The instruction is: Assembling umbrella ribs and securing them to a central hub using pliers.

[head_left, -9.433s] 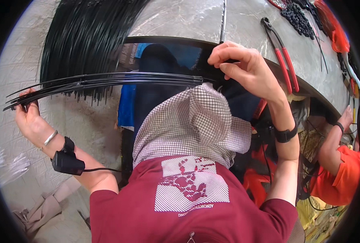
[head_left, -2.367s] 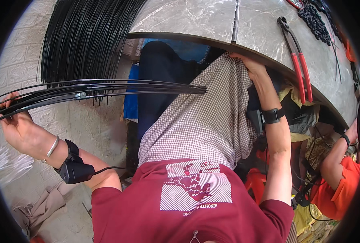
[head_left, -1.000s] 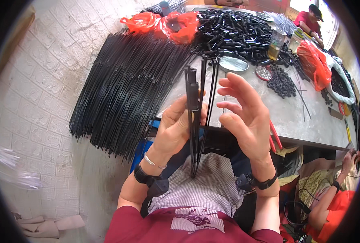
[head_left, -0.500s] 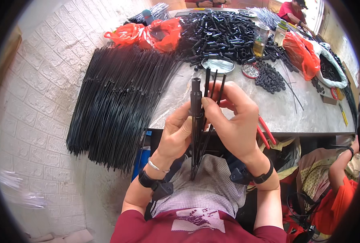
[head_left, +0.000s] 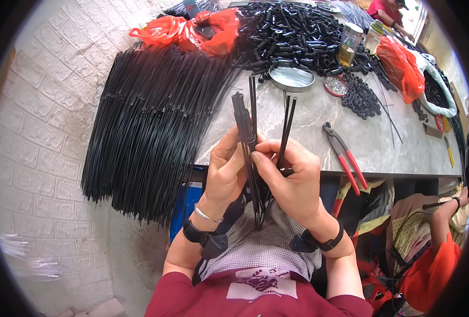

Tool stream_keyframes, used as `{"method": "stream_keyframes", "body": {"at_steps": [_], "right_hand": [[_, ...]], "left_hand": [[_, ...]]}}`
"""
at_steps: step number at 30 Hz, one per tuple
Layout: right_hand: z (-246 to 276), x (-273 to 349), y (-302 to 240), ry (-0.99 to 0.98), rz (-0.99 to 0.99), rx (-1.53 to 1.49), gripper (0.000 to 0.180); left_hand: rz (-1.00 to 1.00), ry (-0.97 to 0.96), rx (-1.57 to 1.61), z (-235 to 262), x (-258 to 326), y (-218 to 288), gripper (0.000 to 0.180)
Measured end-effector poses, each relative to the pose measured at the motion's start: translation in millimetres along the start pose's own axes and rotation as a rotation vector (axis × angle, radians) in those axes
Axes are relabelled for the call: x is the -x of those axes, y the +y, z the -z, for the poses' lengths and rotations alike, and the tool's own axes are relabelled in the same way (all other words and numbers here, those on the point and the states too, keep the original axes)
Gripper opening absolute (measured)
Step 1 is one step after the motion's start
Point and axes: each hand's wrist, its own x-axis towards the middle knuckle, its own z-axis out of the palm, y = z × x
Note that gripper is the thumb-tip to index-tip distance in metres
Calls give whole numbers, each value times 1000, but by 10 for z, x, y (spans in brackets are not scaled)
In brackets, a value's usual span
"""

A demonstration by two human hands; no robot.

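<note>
My left hand [head_left: 225, 170] is closed round a black tubular fitting [head_left: 241, 117], held upright above my lap. Thin black rods run down below the fitting, their lower ends converging near my apron. One rod [head_left: 253, 100] rises beside the fitting's right side. With its thumb and fingers closed, my right hand [head_left: 295, 182] grips a few thin black rods [head_left: 287, 129], which slant up to the right. Its fingertips meet the rods by the fitting at my left fingers; the exact contact is hidden.
A thick mass of black rods [head_left: 144, 132] overhangs the table's left. Black fittings [head_left: 276, 39] heap at the back. An oval dish [head_left: 292, 78], black rings [head_left: 361, 98] and red-handled pincers [head_left: 344, 154] lie ahead. A jar [head_left: 349, 46] stands behind. A person's arm [head_left: 445, 211] shows at right.
The rods in my right hand have swung apart from the fitting, toward the right. The fitting now tilts left. The view has shifted, showing the whole pincers.
</note>
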Motion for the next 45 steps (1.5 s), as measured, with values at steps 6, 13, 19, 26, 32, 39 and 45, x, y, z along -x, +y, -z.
{"method": "stream_keyframes", "body": {"at_steps": [6,13,19,26,32,39,45], "right_hand": [[-60,25,10,44,58,60,12],[-99,139,22,110,99,126,9],[-112,218,43,110,128,129,11],[-110,267,26,72,127,67,13],[-151,223,108,12,81,-58,15],[-170,131,90,-32,94,50,17],[-219,87,139,-56,-275,-320,20]], "left_hand": [[-18,-28,12,6,25,-10,42],[-19,-37,30,-50,127,-61,38],[-41,37,-54,-153,225,-44,40],[-68,77,-156,-204,291,-4,41],[-83,111,-163,-126,281,-28,41],[-97,138,-145,-41,269,6,38],[-87,105,-74,-24,324,83,37]]}}
